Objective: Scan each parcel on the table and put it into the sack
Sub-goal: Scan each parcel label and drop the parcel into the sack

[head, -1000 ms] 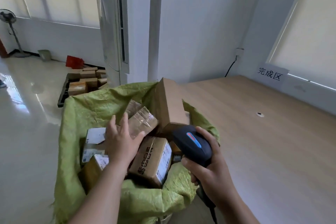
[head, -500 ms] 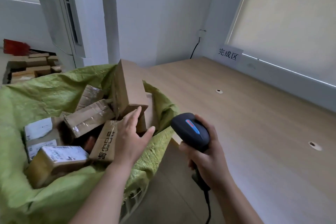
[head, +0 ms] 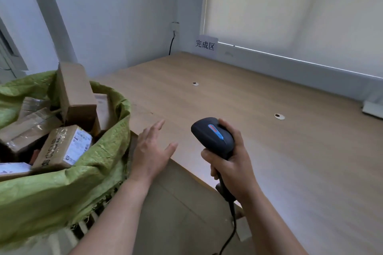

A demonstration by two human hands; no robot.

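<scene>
The person's left hand (head: 152, 149) hangs flat and loose-fingered over the near corner of the pale wooden table (head: 279, 151), holding nothing, just beside the rim of the green woven plastic sack (head: 62, 188). The right hand (head: 230, 163) is wrapped round the handle of the black handheld barcode scanner with a blue stripe (head: 213, 136), its cord trailing down past the wrist.

The brown cardboard parcels (head: 64, 147) all sit inside the sack; I see none on the stretch of table in view.

What worries me is the tall plain carton (head: 75, 95) standing on end above the sack's rim. It looks ready to tip out toward the table if the soft rim sags or another box is pushed in beside it. The sack seems nearly full, so any further parcel may just perch on top and slide off. The scanner cord could also snag on the table edge when the hand swings.

Counting: two hands, one scanner, one sack, one table with two small round holes (head: 195, 83). In the sack I make out about six parcels, though the pile hides some and the frame's edge cuts others off. One white paper sign (head: 205, 44) leans on the far wall.
</scene>
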